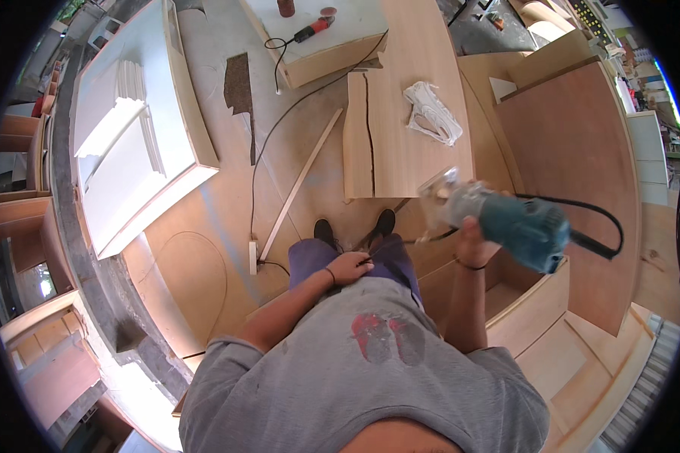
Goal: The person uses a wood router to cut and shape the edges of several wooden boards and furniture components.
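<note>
My right hand (472,243) is wrapped around a teal trim router (525,230), lifted beside the wooden panel and lying on its side. Its clear guard and metal base (440,189) point left, toward the panel. From the router's back end a thick black cord (619,226) loops round. At my lap, my left hand (349,267) is closed on a thin black cord (366,261). On the light wood-grain panel (408,170) lies a crumpled white cloth (431,113), just beyond the router. A dark gap runs along the panel's left part.
A red and black angle grinder (313,29) rests on a white-topped board at the back. White strips (128,128) are stacked on a pale panel at left. A thin wood strip (302,181) and a power strip (253,258) lie on the floor. Reddish-brown board (574,166) stands right.
</note>
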{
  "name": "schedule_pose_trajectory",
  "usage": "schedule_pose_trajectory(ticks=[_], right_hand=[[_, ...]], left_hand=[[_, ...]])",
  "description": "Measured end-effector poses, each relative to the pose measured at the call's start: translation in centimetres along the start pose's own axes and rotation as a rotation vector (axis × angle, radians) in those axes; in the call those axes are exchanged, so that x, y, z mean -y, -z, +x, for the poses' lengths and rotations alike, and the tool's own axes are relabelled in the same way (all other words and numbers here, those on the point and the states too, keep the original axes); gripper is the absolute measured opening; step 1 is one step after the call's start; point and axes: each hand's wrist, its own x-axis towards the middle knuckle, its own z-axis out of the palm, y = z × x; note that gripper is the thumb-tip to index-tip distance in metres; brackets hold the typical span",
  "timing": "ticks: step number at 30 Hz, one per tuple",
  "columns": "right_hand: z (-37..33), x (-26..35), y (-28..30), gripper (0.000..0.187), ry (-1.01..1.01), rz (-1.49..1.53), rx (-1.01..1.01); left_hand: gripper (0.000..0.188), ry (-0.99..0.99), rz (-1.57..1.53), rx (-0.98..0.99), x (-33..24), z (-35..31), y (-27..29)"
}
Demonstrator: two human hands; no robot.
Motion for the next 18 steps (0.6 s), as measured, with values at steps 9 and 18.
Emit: schedule_pose_trajectory(ticks=[9,18], right_hand=[[10.5,3.9,7.4,0.071,0.233,0.03,-0.158],[18.7,2.1,16.2,0.077,0.309,0.271,0.011]], left_hand=[[0.05,0.337,0.08,-0.065,0.7,5.6,-3.6],[0.044,0.545,-0.122,-0.475,0.8,8.4,-11.6]])
